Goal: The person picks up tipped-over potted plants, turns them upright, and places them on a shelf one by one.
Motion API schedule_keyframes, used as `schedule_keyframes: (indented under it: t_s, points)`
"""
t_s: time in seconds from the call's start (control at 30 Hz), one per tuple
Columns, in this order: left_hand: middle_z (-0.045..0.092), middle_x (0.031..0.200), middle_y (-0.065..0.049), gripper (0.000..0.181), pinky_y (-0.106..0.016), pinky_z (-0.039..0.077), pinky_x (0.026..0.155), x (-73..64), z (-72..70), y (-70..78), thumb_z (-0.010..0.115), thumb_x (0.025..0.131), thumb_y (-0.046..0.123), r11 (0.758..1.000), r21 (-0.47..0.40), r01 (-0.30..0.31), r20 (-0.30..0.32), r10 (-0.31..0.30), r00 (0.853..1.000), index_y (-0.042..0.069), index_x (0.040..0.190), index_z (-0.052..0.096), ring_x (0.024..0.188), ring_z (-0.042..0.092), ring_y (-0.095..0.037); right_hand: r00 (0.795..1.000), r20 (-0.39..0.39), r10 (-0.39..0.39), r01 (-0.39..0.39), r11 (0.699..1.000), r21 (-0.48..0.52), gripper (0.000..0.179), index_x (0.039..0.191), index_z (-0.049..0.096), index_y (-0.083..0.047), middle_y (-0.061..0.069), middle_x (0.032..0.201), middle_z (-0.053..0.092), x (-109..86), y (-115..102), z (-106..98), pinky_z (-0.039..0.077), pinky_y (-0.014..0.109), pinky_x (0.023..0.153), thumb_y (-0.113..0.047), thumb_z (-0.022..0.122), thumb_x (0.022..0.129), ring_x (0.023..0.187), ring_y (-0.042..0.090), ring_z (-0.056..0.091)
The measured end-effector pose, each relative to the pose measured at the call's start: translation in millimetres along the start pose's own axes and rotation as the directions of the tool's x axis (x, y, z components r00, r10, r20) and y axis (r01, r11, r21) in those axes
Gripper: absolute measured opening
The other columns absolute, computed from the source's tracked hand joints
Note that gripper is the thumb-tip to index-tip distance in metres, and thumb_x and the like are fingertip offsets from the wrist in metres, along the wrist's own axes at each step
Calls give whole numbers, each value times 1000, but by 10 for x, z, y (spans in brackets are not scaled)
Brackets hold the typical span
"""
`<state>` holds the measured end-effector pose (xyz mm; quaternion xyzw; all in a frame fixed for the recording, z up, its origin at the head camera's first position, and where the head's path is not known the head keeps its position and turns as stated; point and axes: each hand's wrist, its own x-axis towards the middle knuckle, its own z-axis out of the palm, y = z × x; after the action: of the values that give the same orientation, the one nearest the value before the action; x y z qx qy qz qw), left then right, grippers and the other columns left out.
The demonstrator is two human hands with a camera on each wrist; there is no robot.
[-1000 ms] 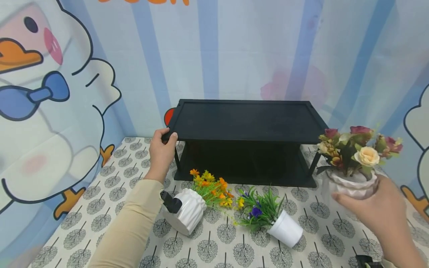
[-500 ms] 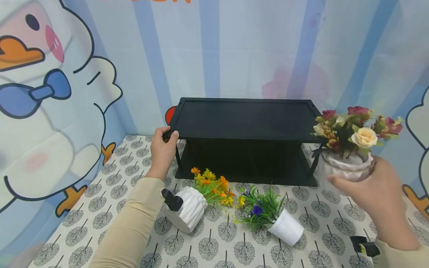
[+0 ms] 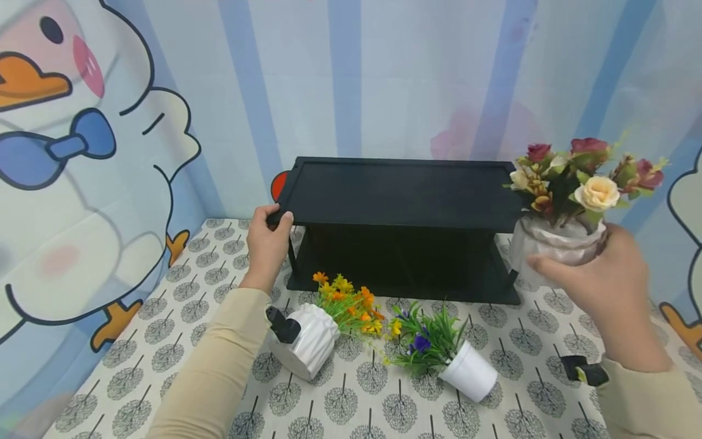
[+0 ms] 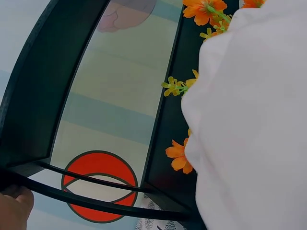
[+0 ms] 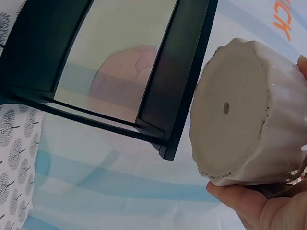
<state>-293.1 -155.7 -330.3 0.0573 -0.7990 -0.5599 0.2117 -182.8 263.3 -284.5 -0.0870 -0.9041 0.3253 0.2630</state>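
Note:
My left hand [image 3: 267, 247] grips the front left corner of a black two-tier shelf [image 3: 400, 192], thumb on its top edge. In the left wrist view, part of that hand [image 4: 17, 208] shows at the shelf's corner. My right hand [image 3: 616, 283] holds a white ceramic flowerpot [image 3: 559, 244] upright, raised beside the shelf's right end. Dark red and cream artificial roses [image 3: 598, 194] fill it. From the right wrist view, the pot's round underside [image 5: 228, 112] with a small central hole faces the camera, close to the shelf's end.
A white ribbed pot [image 3: 312, 341] with orange and yellow flowers [image 3: 348, 305] lies on its side before the shelf. Right of it lies a smaller white pot [image 3: 470, 372] with green leaves and purple flowers. A tree-patterned cloth [image 3: 340, 405] covers the table; a cartoon curtain [image 3: 395, 79] hangs behind.
My right hand has lifted the rose pot higher and brought it slightly left, nearer the shelf's right end. My left hand keeps its grip on the shelf corner.

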Motion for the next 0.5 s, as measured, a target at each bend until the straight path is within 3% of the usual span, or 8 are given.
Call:
schedule_keyframes:
  t_s: [0.2,0.5]
  points:
    - [50,129,-15,41,-40,48,87,-14,13,-3,53,95,28,1000,-14,-7,-12,7,1000,10,131,47,109,55,-26,999,-37,18,-17,1000,14,73,111,51,1,10,94,54,101,-56,31,39,23,49,-42,84,62,68,18,47]
    - [50,128,-14,40,-40,47,86,-43,12,-38,52,95,27,999,-32,-13,-22,13,1000,11,130,47,108,55,-25,998,-47,52,-50,998,41,71,111,51,1,9,96,53,245,-65,135,37,25,54,-40,83,63,69,14,45]
